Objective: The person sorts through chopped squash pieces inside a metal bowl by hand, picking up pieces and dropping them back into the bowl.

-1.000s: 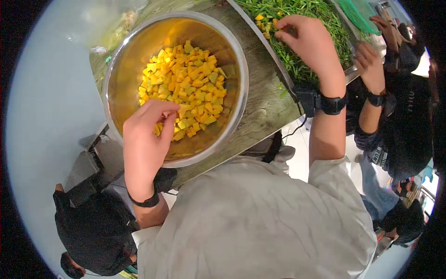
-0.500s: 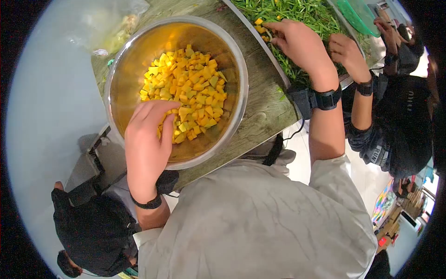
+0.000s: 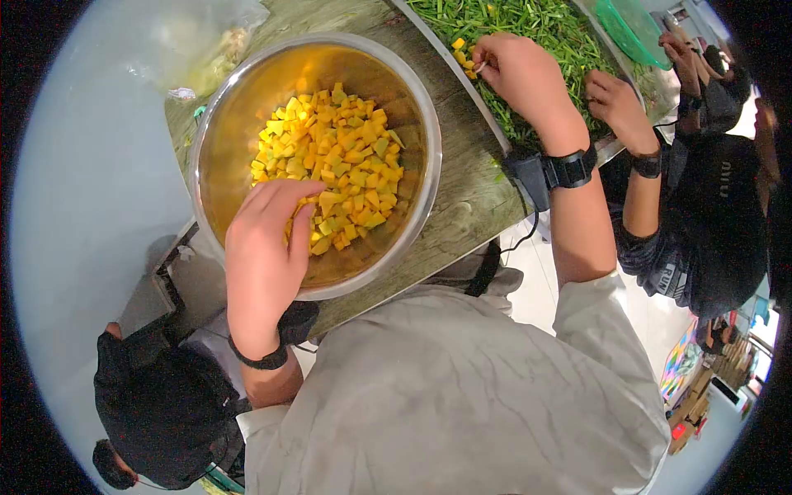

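A large steel bowl (image 3: 429,169) holds a heap of diced pumpkin (image 3: 342,157), yellow-orange with some greenish faces. My left hand (image 3: 266,235) reaches over the bowl's near left side, its fingers bent at the edge of the heap. A gap shows between thumb and forefinger, with nothing visibly held there. At the tray's left side my right hand (image 3: 528,87) is pinched closed over chopped greens (image 3: 544,25). A small pale bit shows at its fingertips, too small to name. Several pumpkin cubes (image 3: 459,56) lie on the greens just left of those fingers.
Another person's hand (image 3: 615,103) is in the greens to the right of mine. A green basket (image 3: 634,33) stands beyond the tray's metal rim (image 3: 462,74). A plastic bag (image 3: 206,49) lies behind the bowl. People in black caps are at both sides.
My right hand has drawn slightly left and its fingers have closed together. My left hand stays almost still. The other person's hand has shifted slightly.
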Action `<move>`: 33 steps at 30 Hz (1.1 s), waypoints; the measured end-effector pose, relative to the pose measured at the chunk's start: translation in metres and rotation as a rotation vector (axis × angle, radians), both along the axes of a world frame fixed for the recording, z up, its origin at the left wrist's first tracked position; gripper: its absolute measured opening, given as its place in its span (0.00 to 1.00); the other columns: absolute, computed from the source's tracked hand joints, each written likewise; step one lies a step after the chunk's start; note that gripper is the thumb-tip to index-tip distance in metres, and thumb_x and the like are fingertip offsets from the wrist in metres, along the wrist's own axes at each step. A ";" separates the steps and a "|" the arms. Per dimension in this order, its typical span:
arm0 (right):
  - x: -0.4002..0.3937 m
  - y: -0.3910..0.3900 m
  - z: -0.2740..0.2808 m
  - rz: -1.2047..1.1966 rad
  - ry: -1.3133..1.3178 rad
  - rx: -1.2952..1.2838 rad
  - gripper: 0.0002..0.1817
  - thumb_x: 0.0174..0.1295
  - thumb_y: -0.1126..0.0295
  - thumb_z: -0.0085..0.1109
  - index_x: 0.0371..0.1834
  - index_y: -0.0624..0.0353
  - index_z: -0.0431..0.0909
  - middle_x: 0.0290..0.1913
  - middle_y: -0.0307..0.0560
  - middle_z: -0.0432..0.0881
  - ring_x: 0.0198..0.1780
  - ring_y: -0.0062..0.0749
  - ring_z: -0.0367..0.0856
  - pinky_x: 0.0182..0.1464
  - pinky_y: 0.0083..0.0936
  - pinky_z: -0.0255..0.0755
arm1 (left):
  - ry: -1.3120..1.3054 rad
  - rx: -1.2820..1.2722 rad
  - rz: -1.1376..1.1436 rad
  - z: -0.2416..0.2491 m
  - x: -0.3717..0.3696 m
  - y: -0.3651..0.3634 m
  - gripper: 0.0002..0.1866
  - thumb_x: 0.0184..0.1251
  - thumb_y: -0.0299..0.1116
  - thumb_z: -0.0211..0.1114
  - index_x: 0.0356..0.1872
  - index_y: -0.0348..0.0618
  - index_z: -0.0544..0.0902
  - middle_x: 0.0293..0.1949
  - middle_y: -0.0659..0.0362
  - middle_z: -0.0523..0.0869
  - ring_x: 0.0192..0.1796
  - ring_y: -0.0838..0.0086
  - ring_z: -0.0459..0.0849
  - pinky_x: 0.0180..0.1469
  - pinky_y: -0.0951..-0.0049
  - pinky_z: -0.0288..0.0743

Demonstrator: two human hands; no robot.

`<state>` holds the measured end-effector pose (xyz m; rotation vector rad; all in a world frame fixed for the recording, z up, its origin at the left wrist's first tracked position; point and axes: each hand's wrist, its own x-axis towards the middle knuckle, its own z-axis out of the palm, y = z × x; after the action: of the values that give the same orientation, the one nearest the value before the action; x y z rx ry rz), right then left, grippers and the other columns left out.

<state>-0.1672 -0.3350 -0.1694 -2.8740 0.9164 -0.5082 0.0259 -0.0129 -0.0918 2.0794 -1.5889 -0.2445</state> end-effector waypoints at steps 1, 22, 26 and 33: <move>-0.001 0.001 0.001 0.017 -0.019 -0.026 0.06 0.64 0.72 0.67 0.43 0.54 0.85 0.42 0.48 0.88 0.44 0.52 0.88 0.44 0.44 0.81 | 0.004 -0.005 -0.004 0.000 0.000 0.000 0.11 0.68 0.19 0.65 0.49 0.37 0.88 0.44 0.47 0.89 0.50 0.48 0.87 0.54 0.56 0.80; 0.007 -0.011 0.014 0.167 0.101 -0.115 0.07 0.60 0.71 0.71 0.41 0.53 0.90 0.40 0.46 0.87 0.46 0.49 0.88 0.46 0.44 0.83 | 0.069 -0.028 0.006 -0.003 -0.004 0.003 0.10 0.69 0.19 0.66 0.49 0.37 0.88 0.43 0.47 0.89 0.46 0.48 0.87 0.51 0.57 0.81; 0.004 -0.003 0.028 0.089 0.039 -0.148 0.07 0.61 0.71 0.73 0.41 0.55 0.89 0.38 0.44 0.86 0.42 0.46 0.87 0.43 0.40 0.81 | 0.044 -0.048 -0.030 -0.004 0.000 0.003 0.11 0.68 0.18 0.67 0.50 0.37 0.87 0.43 0.47 0.89 0.46 0.48 0.87 0.50 0.57 0.81; 0.017 0.080 0.103 0.460 -0.383 0.156 0.12 0.60 0.74 0.77 0.46 0.57 0.87 0.36 0.40 0.85 0.31 0.29 0.79 0.36 0.29 0.75 | 0.352 -0.213 0.222 0.009 -0.021 -0.006 0.21 0.65 0.17 0.71 0.59 0.38 0.84 0.52 0.49 0.88 0.46 0.59 0.89 0.48 0.63 0.85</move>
<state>-0.1497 -0.2550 -0.0667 -2.5850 0.2164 -0.8434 0.0044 -0.0185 -0.0833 1.9032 -1.1177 -0.3262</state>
